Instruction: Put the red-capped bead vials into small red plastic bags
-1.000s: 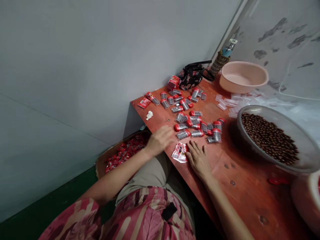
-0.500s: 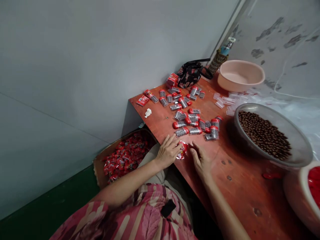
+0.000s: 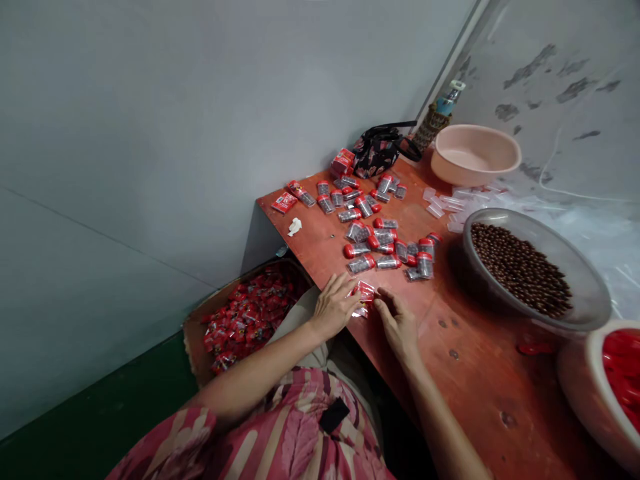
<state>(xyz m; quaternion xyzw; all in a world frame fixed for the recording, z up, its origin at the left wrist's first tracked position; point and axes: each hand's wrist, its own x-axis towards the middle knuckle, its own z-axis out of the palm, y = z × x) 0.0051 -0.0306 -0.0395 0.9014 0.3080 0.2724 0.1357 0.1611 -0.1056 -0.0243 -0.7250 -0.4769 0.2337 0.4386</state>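
Note:
A small shiny red packet [image 3: 367, 293] lies at the near edge of the table, between my two hands. My left hand [image 3: 335, 305] covers its left side, with the fingers bent together and the fingertips on it. At its right edge, the thumb and forefinger of my right hand [image 3: 401, 327] close in and touch the wrapper. Just beyond the packet are several clear tubes with red caps [image 3: 361, 264], filled with small dark balls. The undersides of both hands are hidden.
A grey bowl of brown balls [image 3: 595, 287], a tub of red pieces [image 3: 583, 373] and a pink basin [image 3: 475, 175] stand on the right. Clear empty tubes [image 3: 450, 203] lie behind. A box of red packets [image 3: 253, 313] sits below on the left; a floral bag [image 3: 375, 153] lies at the back.
My right hand has moved left, bringing its thumb and forefinger to the packet's right edge. My left hand stays on the packet. The view has shifted slightly.

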